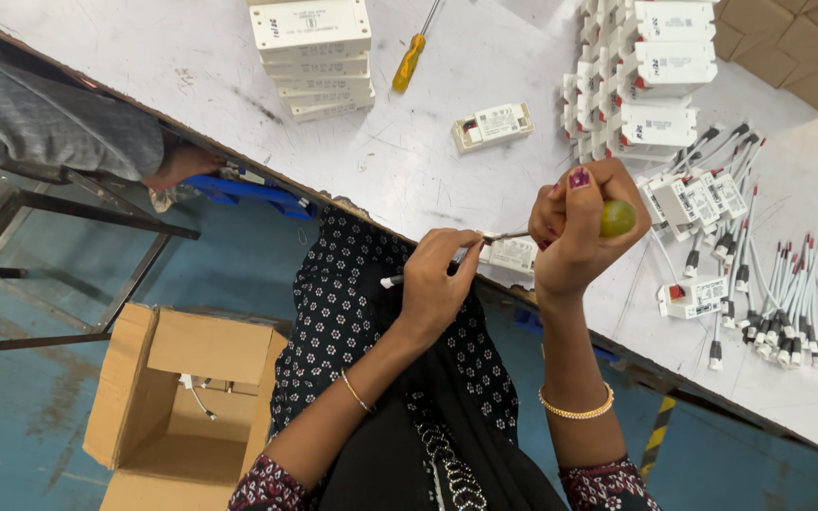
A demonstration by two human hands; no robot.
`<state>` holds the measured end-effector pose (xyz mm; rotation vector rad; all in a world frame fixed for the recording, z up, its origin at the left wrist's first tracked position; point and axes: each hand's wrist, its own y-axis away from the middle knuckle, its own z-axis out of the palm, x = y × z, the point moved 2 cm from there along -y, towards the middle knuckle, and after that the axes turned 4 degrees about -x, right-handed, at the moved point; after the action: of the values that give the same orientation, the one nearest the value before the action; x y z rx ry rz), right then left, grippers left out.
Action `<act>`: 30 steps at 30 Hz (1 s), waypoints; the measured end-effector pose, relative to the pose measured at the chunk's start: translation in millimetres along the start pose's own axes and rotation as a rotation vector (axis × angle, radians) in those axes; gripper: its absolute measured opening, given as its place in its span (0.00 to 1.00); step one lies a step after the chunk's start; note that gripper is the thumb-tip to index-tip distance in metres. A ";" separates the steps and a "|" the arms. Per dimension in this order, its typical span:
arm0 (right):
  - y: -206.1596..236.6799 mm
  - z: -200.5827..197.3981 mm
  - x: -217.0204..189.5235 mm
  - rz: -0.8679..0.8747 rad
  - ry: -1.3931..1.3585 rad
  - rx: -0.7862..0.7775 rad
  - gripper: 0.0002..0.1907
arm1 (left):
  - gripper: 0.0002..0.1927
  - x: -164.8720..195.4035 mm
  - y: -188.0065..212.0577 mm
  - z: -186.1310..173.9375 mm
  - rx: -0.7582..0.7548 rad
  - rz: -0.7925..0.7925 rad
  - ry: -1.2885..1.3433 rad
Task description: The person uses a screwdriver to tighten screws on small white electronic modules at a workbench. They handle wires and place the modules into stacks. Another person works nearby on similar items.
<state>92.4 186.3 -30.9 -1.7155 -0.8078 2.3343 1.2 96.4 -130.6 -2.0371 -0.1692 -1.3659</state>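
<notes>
My right hand [575,227] is closed around a screwdriver with a yellow-green handle [617,218]; its metal shaft points left toward a small white driver box [513,254] at the table's near edge. My left hand [435,282] pinches a thin cable with a white-tipped plug [392,281] right beside that box. Both hands hover over the table edge, above my dark patterned clothing.
On the white table [409,161] stand a stack of white boxes [314,57], a yellow screwdriver [409,59], a single box [494,125], further piled boxes [650,76] and several cables [778,293]. An open cardboard carton [182,407] sits on the floor. Another person's sleeve [49,123] is at left.
</notes>
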 end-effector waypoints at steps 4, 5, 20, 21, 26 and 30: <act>1.1 0.4 -0.7 -0.012 -0.002 -0.026 0.14 | 0.07 0.9 -0.3 -2.1 -0.037 -0.010 -0.026; 1.4 1.2 -0.5 -0.012 -0.002 -0.030 0.14 | 0.07 1.4 -1.3 -1.9 -0.042 -0.003 -0.037; -5.1 7.4 -2.3 0.043 -0.017 0.001 0.14 | 0.06 -4.4 -18.4 -4.6 -0.158 0.007 -0.092; -5.1 7.2 -2.0 0.055 -0.020 0.004 0.14 | 0.06 -4.3 -17.7 -5.7 -0.163 0.013 -0.105; -2.3 6.0 -1.0 0.057 -0.020 0.002 0.14 | 0.06 -3.0 -13.0 -5.4 -0.198 0.075 -0.188; 0.6 4.6 -2.4 0.049 -0.033 -0.005 0.14 | 0.05 -0.6 -13.6 -1.3 -0.241 0.168 -0.296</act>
<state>89.1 183.3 -28.1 -1.7218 -0.7862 2.4000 -6.2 106.2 -124.6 -2.3906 0.0413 -1.0170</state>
